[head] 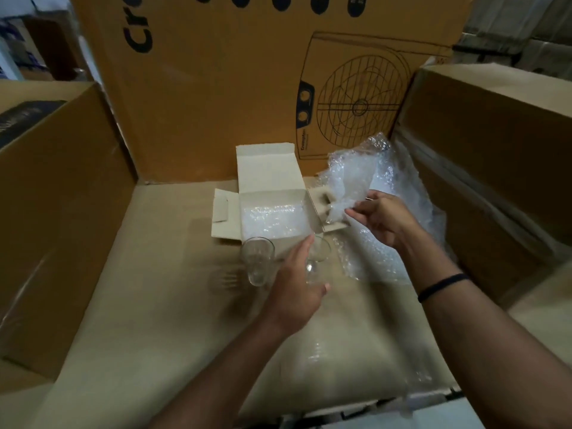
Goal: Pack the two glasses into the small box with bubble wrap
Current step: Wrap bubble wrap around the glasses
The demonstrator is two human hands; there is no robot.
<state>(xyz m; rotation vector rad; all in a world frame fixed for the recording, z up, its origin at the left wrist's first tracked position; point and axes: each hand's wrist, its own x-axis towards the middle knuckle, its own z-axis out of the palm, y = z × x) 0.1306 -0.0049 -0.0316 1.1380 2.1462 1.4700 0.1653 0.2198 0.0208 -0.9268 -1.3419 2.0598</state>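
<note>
**packer_01:** Glasses first: one clear glass (257, 261) stands upright on the cardboard surface (154, 305), just in front of the small box (272, 193). The second glass (316, 261) is right next to it, to its right, partly behind the left hand (295, 289).

**boxfan:** What's in the box?

**packer_01:** It's open, lid flap standing up at the back, side flaps out. Inside there's only a layer of bubble wrap (272, 219) lining the bottom. Neither glass is in it.

**boxfan:** And the hands?

**packer_01:** Left hand's fingers curl around the second glass, thumb on the near side, fingertips up by the rim, so it's gripping that one. The first glass sits just left of those fingers, apart from them. Right hand (383, 221) is over by the box's right flap, pinching the edge of a loose bubble wrap sheet (365, 171) between thumb and fingers. That sheet bunches up toward the big printed carton (247, 88) behind, and more wrap lies on the surface under the right wrist, which has a black band (442, 286).
</note>
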